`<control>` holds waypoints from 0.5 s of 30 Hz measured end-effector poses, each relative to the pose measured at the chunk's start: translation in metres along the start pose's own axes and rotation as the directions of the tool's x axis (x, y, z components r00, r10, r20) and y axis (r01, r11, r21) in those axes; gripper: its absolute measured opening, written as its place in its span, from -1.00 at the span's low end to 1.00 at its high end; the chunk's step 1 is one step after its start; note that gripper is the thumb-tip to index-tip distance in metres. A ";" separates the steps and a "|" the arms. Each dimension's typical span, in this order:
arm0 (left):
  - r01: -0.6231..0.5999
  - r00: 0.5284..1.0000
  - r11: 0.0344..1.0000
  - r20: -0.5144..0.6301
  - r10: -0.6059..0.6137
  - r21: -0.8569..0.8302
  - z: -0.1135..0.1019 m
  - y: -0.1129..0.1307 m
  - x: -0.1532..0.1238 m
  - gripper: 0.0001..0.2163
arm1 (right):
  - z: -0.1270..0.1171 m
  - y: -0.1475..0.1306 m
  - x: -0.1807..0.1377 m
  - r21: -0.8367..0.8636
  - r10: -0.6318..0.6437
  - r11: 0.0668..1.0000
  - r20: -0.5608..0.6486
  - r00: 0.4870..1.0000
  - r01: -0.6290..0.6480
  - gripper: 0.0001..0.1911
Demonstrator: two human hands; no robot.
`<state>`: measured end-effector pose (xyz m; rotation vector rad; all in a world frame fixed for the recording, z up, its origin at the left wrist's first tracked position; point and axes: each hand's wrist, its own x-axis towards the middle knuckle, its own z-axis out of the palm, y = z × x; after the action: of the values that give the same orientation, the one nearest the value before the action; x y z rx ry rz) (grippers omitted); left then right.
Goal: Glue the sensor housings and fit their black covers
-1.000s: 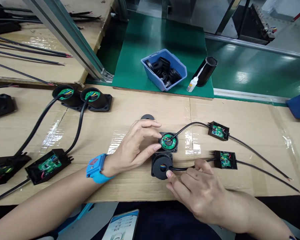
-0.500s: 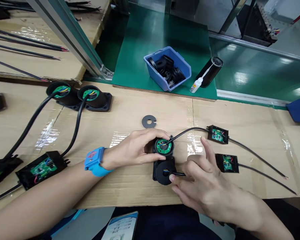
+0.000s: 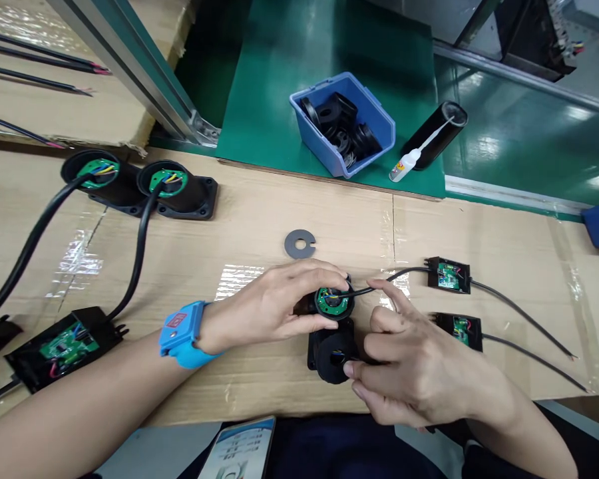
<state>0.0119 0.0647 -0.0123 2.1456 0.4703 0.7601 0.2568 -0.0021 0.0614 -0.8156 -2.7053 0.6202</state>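
Observation:
My left hand, with a blue wristband, is closed round a black round housing with a green circuit board on the cardboard-covered bench. Just below it sits a second black housing. My right hand is closed beside that one, its index finger on the black cable that runs from the upper housing to a small black board box. A second board box lies under it. A grey slotted washer lies just above my hands.
A blue bin of black parts stands on the green mat, with a small glue bottle and a black cylinder beside it. Two more housings with cables and a board box lie left. An aluminium post slants at top left.
The view has shifted downward. My left hand has closed further round the upper housing, and my right hand has moved up so its index finger touches that housing's cable.

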 end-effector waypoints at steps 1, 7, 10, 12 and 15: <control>0.017 1.000 1.000 -0.025 -0.016 0.024 0.003 0.002 -0.002 -0.64 | 0.000 -0.001 0.000 -0.008 -0.003 1.000 -0.007 1.000 0.003 -0.75; 0.059 0.992 0.989 -0.116 -0.044 0.134 0.011 0.008 -0.006 -0.78 | 0.005 -0.004 -0.005 -0.057 -0.015 0.998 -0.049 0.999 0.012 -0.78; 0.044 0.993 0.990 -0.118 -0.029 0.134 0.011 0.006 -0.006 -0.79 | 0.006 -0.003 -0.007 -0.048 -0.011 0.999 -0.050 0.999 0.009 -0.81; 0.034 0.994 0.989 -0.106 -0.019 0.141 0.010 0.005 -0.005 -0.79 | 0.007 -0.002 -0.009 -0.039 -0.009 0.999 -0.045 0.999 0.008 -0.81; 0.023 0.996 0.988 -0.084 -0.010 0.150 0.008 0.005 -0.004 -0.79 | 0.007 -0.003 -0.011 -0.038 0.003 0.999 -0.064 0.998 -0.006 -0.80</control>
<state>0.0146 0.0550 -0.0141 2.2528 0.6060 0.8301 0.2612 -0.0130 0.0554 -0.8367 -2.6657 0.5354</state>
